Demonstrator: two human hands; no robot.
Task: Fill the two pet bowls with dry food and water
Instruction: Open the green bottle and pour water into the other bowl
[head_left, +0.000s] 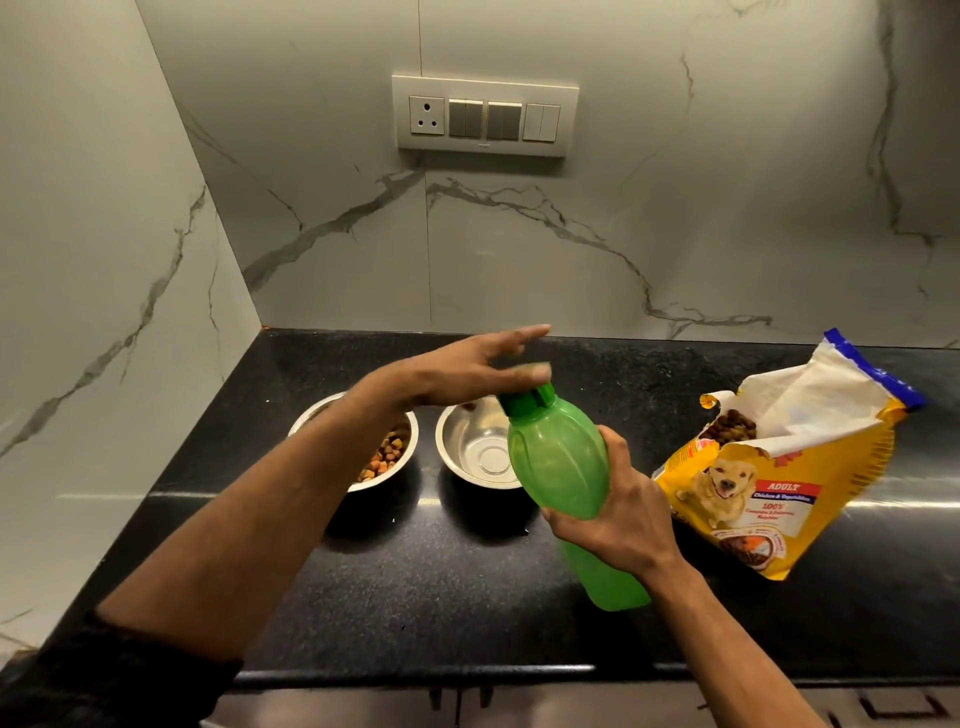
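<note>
Gripping translucent green bottle (558, 462), capped, tilted: right hand (618, 514); left hand (467, 371) spread open, empty.

Count on bench (415, 597): 2 steel bowls — one with kibble (387, 452), one without (475, 447). 1 green bottle (558, 467). 1 opened pet food bag (779, 467). 2 hands: left (467, 371), right (618, 514). 1 switch panel (485, 115) on wall.
</note>
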